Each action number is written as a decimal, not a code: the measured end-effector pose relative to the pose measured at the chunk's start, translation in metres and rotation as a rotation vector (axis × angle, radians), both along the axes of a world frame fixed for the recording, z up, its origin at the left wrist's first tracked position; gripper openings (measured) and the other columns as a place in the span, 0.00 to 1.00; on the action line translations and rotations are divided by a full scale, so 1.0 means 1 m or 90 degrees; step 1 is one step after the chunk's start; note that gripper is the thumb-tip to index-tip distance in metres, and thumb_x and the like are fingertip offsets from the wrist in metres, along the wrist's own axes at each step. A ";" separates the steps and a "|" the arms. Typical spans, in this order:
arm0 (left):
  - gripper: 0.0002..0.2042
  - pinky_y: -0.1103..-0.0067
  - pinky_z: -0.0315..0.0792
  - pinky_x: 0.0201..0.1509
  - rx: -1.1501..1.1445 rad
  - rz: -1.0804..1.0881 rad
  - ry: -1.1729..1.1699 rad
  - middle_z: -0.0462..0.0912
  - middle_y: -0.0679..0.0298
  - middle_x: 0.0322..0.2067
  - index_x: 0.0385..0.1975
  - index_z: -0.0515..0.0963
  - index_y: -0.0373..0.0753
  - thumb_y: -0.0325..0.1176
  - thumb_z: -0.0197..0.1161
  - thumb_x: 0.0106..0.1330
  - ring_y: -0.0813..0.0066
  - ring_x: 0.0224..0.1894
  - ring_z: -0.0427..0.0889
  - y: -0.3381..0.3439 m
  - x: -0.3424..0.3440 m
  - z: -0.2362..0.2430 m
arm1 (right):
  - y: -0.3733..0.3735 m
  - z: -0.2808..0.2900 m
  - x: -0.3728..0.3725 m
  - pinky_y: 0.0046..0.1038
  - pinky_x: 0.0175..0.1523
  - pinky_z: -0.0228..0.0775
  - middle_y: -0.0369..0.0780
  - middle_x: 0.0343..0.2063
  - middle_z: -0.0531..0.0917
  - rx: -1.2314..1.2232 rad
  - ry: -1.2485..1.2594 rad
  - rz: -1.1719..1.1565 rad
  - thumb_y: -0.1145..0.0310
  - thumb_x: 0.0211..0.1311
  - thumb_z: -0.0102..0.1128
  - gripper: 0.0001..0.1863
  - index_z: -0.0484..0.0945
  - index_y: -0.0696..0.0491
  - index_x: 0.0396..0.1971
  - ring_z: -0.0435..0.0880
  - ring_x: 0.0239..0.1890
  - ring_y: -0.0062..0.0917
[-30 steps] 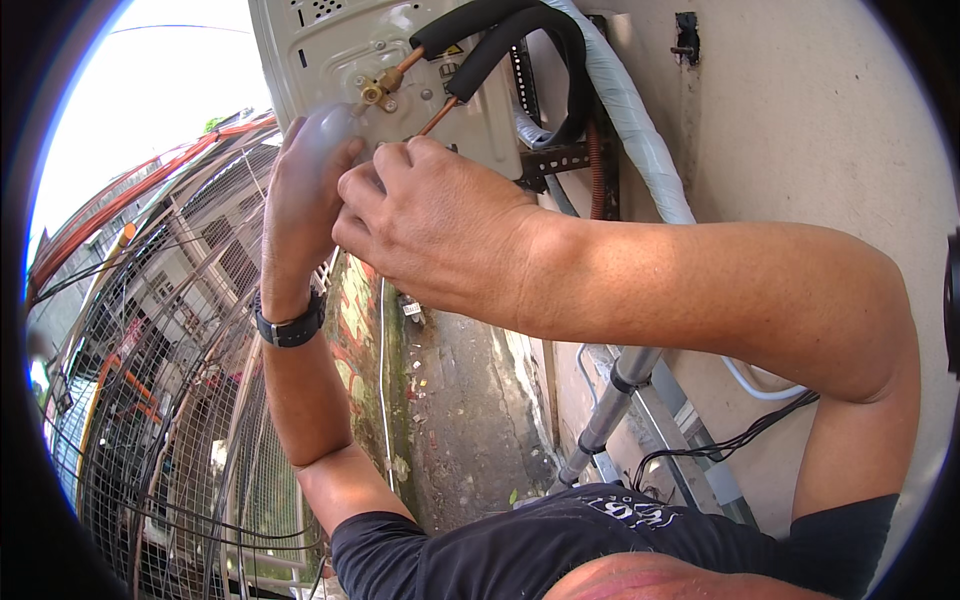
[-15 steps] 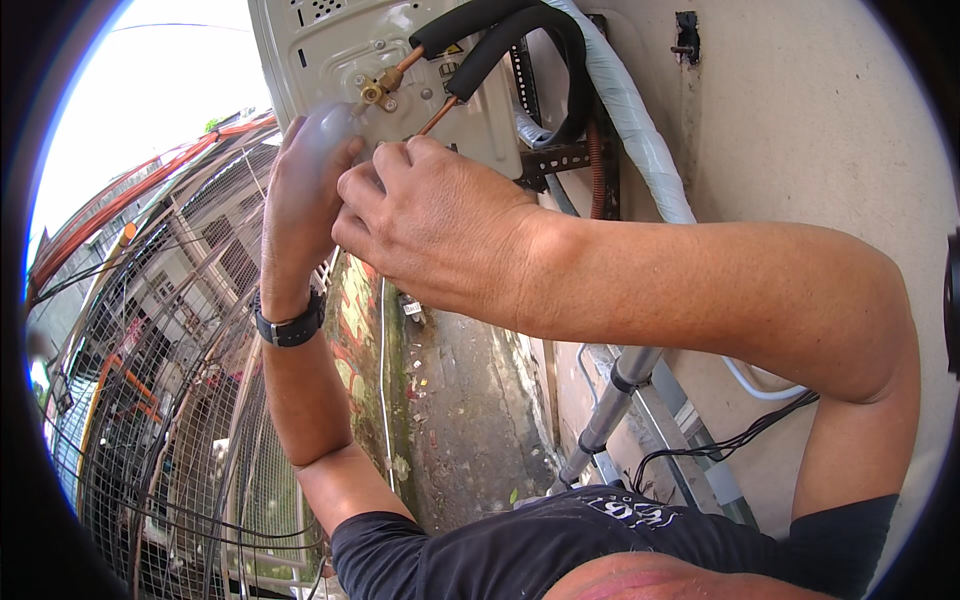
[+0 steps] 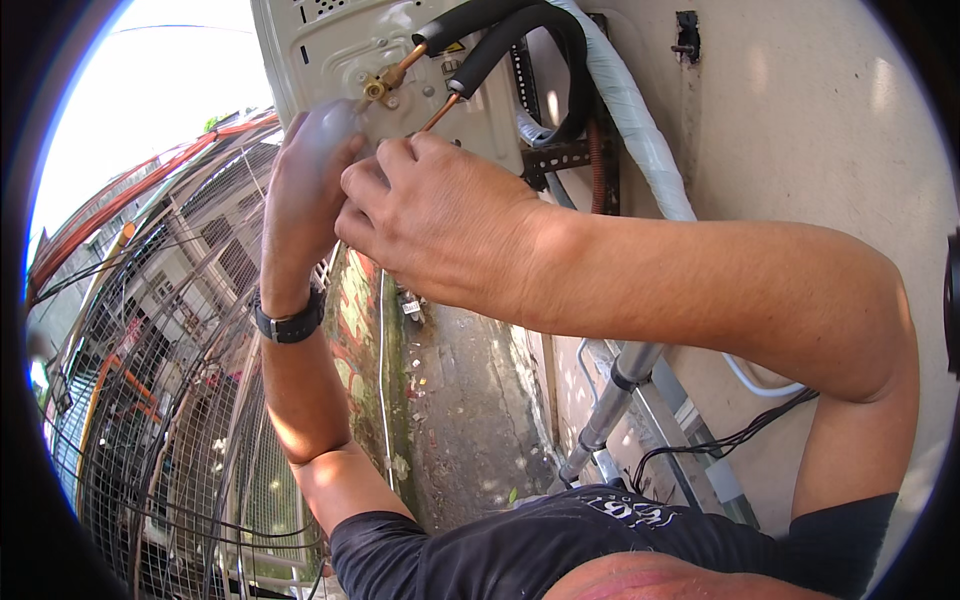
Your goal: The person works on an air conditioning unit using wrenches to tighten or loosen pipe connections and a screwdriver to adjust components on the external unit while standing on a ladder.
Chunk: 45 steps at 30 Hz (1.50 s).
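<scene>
At the lower part of an outdoor air-conditioner unit (image 3: 285,60), my left hand (image 3: 305,175) is raised beside a brass valve (image 3: 380,88). A whitish, hazy blur (image 3: 335,122) covers its fingertips, so what they do is not readable. My right hand (image 3: 430,215) is closed close by it, fingers curled in a pinch in front of the unit. Whatever lies between those fingers is hidden. A thick copper pipe (image 3: 411,55) runs from the brass valve into black foam insulation (image 3: 470,22). A thinner copper pipe (image 3: 440,112) leads down behind my right hand.
A pale wrapped pipe bundle (image 3: 640,140) runs down the beige wall (image 3: 800,130). A perforated metal bracket (image 3: 555,160) stands by the unit. Below are a grey metal pole (image 3: 612,400), black cables (image 3: 690,458) and a narrow alley floor (image 3: 465,400). Wire mesh (image 3: 190,400) is at left.
Both hands stay almost in place; my right hand has shifted very slightly. Patches of sunlight now show on the wall and on my arms.
</scene>
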<state>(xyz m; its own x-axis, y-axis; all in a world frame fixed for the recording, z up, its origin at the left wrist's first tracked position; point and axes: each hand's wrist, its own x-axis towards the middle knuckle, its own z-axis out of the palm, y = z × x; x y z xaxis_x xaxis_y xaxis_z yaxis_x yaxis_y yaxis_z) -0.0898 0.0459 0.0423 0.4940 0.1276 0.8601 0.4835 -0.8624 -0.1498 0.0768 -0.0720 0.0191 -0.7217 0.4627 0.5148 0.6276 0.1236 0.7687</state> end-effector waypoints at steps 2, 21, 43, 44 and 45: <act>0.16 0.67 0.77 0.48 -0.038 -0.009 -0.065 0.80 0.54 0.50 0.46 0.81 0.33 0.26 0.66 0.57 0.56 0.48 0.79 0.002 -0.002 -0.003 | 0.000 0.000 0.002 0.29 0.50 0.73 0.39 0.43 0.79 0.019 -0.004 0.027 0.63 0.65 0.61 0.16 0.78 0.53 0.50 0.80 0.46 0.29; 0.08 0.86 0.56 0.21 -0.420 -0.564 -0.575 0.74 0.72 0.21 0.44 0.78 0.38 0.34 0.66 0.75 0.87 0.18 0.67 -0.058 0.045 -0.114 | -0.028 0.099 0.016 0.43 0.45 0.77 0.51 0.29 0.86 -0.358 0.241 0.076 0.64 0.66 0.66 0.13 0.81 0.61 0.35 0.87 0.40 0.48; 0.16 0.89 0.62 0.21 -0.298 -0.498 -0.636 0.81 0.70 0.29 0.52 0.81 0.32 0.39 0.65 0.75 0.89 0.21 0.73 -0.038 0.026 -0.052 | 0.005 0.030 0.072 0.40 0.34 0.77 0.43 0.27 0.84 -0.124 0.156 0.190 0.67 0.70 0.58 0.08 0.73 0.50 0.44 0.88 0.32 0.40; 0.15 0.89 0.63 0.22 -0.301 -0.472 -0.602 0.81 0.70 0.29 0.49 0.82 0.32 0.39 0.66 0.75 0.88 0.22 0.73 -0.037 0.027 -0.052 | 0.000 0.045 0.077 0.40 0.35 0.78 0.44 0.28 0.85 -0.162 0.175 0.155 0.68 0.69 0.59 0.07 0.76 0.51 0.43 0.88 0.33 0.40; 0.14 0.88 0.63 0.24 -0.302 -0.445 -0.568 0.81 0.71 0.28 0.45 0.83 0.32 0.38 0.67 0.74 0.87 0.23 0.73 -0.038 0.028 -0.053 | -0.003 0.054 0.077 0.40 0.38 0.78 0.46 0.28 0.85 -0.207 0.211 0.188 0.68 0.67 0.61 0.07 0.78 0.55 0.40 0.88 0.34 0.42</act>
<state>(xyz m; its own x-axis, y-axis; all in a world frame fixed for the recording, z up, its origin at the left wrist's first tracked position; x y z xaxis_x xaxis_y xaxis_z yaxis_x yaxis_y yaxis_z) -0.0622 0.0079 -0.0111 -0.1561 0.4641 0.8719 -0.3329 -0.8558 0.3959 0.1537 -0.0749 0.0731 -0.6684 0.4390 0.6004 0.7324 0.5293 0.4284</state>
